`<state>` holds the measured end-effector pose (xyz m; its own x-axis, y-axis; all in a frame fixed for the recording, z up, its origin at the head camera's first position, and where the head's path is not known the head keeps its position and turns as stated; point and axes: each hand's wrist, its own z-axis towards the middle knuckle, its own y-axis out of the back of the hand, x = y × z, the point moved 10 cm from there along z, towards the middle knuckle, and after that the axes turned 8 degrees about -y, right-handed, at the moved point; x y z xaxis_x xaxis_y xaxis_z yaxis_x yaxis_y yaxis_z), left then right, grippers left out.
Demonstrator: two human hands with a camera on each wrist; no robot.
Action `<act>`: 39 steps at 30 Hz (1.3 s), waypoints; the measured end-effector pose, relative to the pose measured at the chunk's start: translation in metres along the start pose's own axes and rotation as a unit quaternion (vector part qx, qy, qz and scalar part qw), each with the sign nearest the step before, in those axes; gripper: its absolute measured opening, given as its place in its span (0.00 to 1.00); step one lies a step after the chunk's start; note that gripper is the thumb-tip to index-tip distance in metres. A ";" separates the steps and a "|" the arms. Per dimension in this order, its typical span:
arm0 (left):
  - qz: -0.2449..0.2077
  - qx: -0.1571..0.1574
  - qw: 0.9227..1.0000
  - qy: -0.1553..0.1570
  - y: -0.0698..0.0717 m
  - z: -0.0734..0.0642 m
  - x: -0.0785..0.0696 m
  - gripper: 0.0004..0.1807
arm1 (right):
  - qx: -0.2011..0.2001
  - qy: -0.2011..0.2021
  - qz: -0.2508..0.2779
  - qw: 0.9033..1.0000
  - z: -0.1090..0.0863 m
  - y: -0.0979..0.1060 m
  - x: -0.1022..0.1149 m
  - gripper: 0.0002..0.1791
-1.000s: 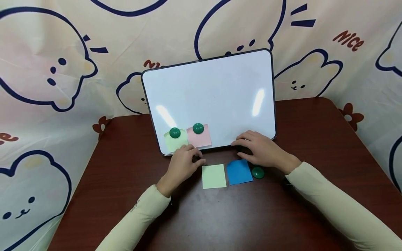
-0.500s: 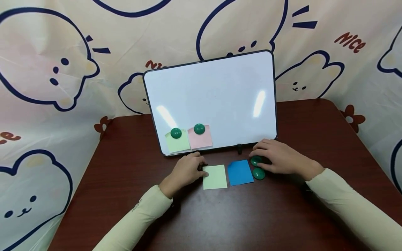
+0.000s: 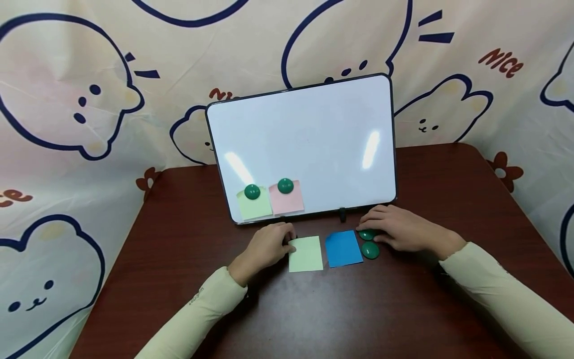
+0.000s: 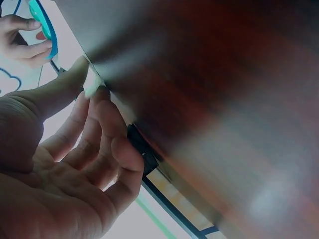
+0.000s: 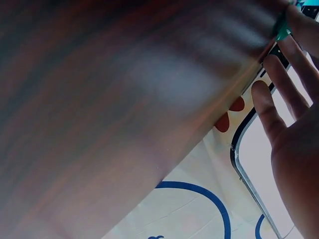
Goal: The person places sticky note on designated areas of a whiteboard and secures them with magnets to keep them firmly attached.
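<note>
My left hand [image 3: 263,249] pinches the left edge of a pale green sticky note [image 3: 308,255] lying on the table; in the left wrist view the note's corner [image 4: 91,83] shows between thumb and index finger. My right hand [image 3: 401,227] holds a round green magnet [image 3: 366,235] by its sides, partly hidden under the fingers. That magnet [image 5: 283,31] also shows at the fingertips in the right wrist view. Just in front of it lies a second green magnet [image 3: 370,250]. Between the hands is a blue sticky note [image 3: 344,249] with a slightly bent top left corner.
A whiteboard [image 3: 309,134] leans behind the hands on small black feet [image 3: 343,214]. Low on its left, green magnets fix a green note [image 3: 254,207] and a pink note [image 3: 287,199]. A patterned cloth [image 3: 188,55] hangs behind the brown table [image 3: 314,319].
My right hand has moved right and back from the board's lower edge to the far green magnet. My left hand has come down from the board's edge to the pale green note.
</note>
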<state>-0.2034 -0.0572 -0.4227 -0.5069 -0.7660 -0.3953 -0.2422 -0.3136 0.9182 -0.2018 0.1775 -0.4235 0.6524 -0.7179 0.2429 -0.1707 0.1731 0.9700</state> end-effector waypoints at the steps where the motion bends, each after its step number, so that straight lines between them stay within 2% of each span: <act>1: -0.002 -0.001 1.000 0.000 0.000 0.000 0.000 0.08 | 0.000 0.000 0.000 1.000 0.000 0.000 0.000 0.21; 7: -0.003 -0.017 1.000 -0.001 0.005 -0.001 0.001 0.06 | -0.003 -0.005 0.006 1.000 -0.001 0.002 -0.001 0.21; 17: 0.004 -0.085 0.996 -0.006 0.021 -0.003 0.004 0.04 | -0.023 -0.023 0.005 0.999 -0.005 0.003 -0.010 0.23; 23: -0.005 -0.123 0.992 -0.010 0.029 -0.004 0.004 0.04 | -0.050 -0.026 0.018 0.998 -0.009 0.008 -0.015 0.22; 32: 0.007 -0.131 0.991 -0.006 0.030 -0.004 0.006 0.04 | -0.059 -0.029 0.023 0.998 -0.012 0.012 -0.015 0.22; 39: 0.006 -0.161 0.987 -0.019 0.035 -0.003 0.004 0.04 | -0.064 -0.022 0.021 0.997 -0.014 0.012 -0.016 0.22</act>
<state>-0.2114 -0.0731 -0.3927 -0.5405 -0.7512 -0.3788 0.0374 -0.4713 0.8812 -0.2038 0.2002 -0.4153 0.6126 -0.7374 0.2846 -0.0990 0.2856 0.9532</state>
